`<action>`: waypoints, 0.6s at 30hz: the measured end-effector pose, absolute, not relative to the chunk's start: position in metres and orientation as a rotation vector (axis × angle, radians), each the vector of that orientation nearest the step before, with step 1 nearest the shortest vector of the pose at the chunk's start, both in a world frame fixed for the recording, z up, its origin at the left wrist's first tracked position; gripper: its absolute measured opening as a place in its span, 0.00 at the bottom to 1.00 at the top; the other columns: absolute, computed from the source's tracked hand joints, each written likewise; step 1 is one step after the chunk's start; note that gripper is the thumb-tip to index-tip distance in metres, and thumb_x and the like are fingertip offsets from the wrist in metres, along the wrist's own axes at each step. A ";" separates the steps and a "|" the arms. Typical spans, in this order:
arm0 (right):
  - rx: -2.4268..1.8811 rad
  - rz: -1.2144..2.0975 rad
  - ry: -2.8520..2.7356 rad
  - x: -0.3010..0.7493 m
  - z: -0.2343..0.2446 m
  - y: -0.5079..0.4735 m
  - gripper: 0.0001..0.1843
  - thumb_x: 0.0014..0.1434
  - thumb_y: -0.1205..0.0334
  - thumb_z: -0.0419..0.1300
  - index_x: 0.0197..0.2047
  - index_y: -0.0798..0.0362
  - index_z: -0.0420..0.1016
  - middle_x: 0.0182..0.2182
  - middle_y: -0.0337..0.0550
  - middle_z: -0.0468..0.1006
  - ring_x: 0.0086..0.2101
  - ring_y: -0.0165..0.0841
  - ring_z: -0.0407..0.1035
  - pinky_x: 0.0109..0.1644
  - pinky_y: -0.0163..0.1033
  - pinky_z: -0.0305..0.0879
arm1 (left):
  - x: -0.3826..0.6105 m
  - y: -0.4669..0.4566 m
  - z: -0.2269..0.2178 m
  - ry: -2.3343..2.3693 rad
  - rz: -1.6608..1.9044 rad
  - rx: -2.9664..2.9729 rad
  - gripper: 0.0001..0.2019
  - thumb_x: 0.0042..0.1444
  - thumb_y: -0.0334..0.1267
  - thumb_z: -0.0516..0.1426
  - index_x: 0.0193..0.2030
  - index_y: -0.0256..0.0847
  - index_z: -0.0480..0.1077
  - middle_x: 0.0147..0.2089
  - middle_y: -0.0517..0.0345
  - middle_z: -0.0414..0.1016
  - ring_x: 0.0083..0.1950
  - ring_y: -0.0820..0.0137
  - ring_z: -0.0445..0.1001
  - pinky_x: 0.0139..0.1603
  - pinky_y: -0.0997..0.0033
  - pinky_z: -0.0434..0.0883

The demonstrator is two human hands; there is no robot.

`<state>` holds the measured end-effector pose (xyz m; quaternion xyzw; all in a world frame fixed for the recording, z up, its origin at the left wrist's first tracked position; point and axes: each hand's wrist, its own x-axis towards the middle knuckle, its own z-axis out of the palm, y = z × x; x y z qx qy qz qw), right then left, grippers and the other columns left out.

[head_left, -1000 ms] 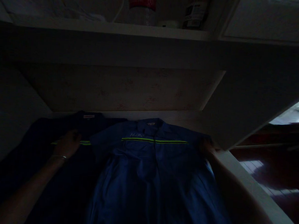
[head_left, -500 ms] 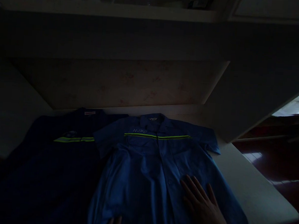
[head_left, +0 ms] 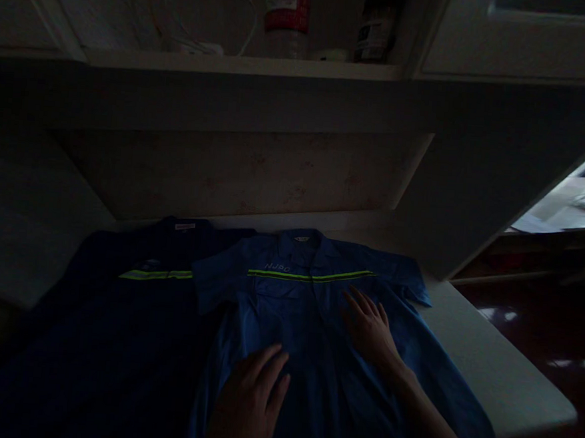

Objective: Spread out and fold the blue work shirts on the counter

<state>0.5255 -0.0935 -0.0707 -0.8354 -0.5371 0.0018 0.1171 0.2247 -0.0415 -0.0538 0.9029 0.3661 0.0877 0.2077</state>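
Observation:
A blue short-sleeved work shirt [head_left: 309, 327] lies spread front side up, its collar toward the wall and a yellow-green stripe across the chest. Over its lower left part is my left hand [head_left: 253, 393], fingers apart and holding nothing. My right hand [head_left: 370, 324] is stretched out over the right chest, just below the stripe, also without anything in it. Whether either palm touches the cloth is hard to tell in the dim light. To the left lies a darker navy shirt [head_left: 130, 321] with a similar stripe, partly overlapped by the blue shirt's sleeve.
Both shirts rest on a pale tabletop [head_left: 492, 366], whose rounded corner shows at right. Above the back wall runs a shelf [head_left: 243, 65] holding a red-labelled bottle [head_left: 287, 12], a dark jar [head_left: 378, 31] and a white cable [head_left: 251, 16]. A dark reddish floor [head_left: 540, 330] lies beyond the table.
Both hands have moved up the blue shirt toward the collar, the left now much more in view. My view has tilted up, showing more of the shelf. The shirts lie as before.

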 end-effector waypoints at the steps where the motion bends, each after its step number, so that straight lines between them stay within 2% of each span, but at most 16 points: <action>1: -2.461 0.031 -1.584 0.526 -0.074 -0.081 0.28 0.68 0.49 0.40 0.68 0.44 0.56 0.68 0.42 0.53 0.66 0.44 0.48 0.67 0.67 0.40 | 0.239 -0.031 -0.050 1.043 0.311 2.566 0.24 0.64 0.51 0.43 0.64 0.56 0.63 0.66 0.56 0.65 0.65 0.58 0.65 0.66 0.50 0.65; 4: -2.481 0.095 -1.633 0.533 -0.083 -0.052 0.28 0.68 0.47 0.39 0.68 0.42 0.55 0.69 0.42 0.51 0.67 0.44 0.45 0.65 0.71 0.31 | 0.257 -0.005 -0.055 1.097 0.351 2.644 0.25 0.63 0.51 0.46 0.65 0.50 0.62 0.71 0.53 0.56 0.70 0.50 0.55 0.68 0.38 0.56; 7: -2.525 0.139 -1.568 0.543 -0.092 -0.037 0.28 0.68 0.47 0.38 0.67 0.41 0.56 0.68 0.42 0.53 0.66 0.43 0.46 0.65 0.71 0.31 | 0.247 0.007 -0.069 1.289 0.255 2.541 0.27 0.59 0.54 0.50 0.63 0.46 0.66 0.71 0.47 0.55 0.71 0.45 0.52 0.68 0.36 0.53; 10: -2.551 0.118 -1.478 0.551 -0.099 -0.032 0.28 0.68 0.47 0.37 0.67 0.42 0.58 0.68 0.40 0.55 0.66 0.41 0.47 0.66 0.67 0.35 | 0.229 0.012 -0.061 1.372 0.217 2.364 0.28 0.57 0.56 0.52 0.61 0.48 0.68 0.69 0.48 0.58 0.69 0.49 0.57 0.67 0.45 0.58; 13: -2.533 0.094 -1.473 0.555 -0.104 -0.032 0.29 0.67 0.46 0.37 0.66 0.42 0.60 0.67 0.39 0.58 0.66 0.41 0.48 0.66 0.67 0.36 | 0.207 0.036 -0.037 1.421 0.317 2.138 0.26 0.59 0.57 0.48 0.58 0.49 0.69 0.62 0.52 0.71 0.61 0.59 0.70 0.63 0.57 0.65; 15: -2.525 0.100 -1.478 0.557 -0.106 -0.031 0.28 0.67 0.46 0.38 0.65 0.42 0.61 0.66 0.39 0.58 0.65 0.41 0.49 0.66 0.67 0.37 | 0.190 0.070 -0.025 1.564 0.462 1.965 0.25 0.59 0.56 0.48 0.54 0.45 0.71 0.56 0.51 0.76 0.55 0.60 0.74 0.59 0.61 0.67; 18: -2.512 0.101 -1.475 0.560 -0.108 -0.030 0.28 0.67 0.46 0.39 0.64 0.42 0.62 0.66 0.39 0.59 0.65 0.41 0.50 0.65 0.67 0.38 | 0.165 0.129 -0.030 1.739 0.562 1.590 0.24 0.54 0.55 0.53 0.47 0.36 0.72 0.53 0.43 0.76 0.55 0.57 0.74 0.55 0.61 0.70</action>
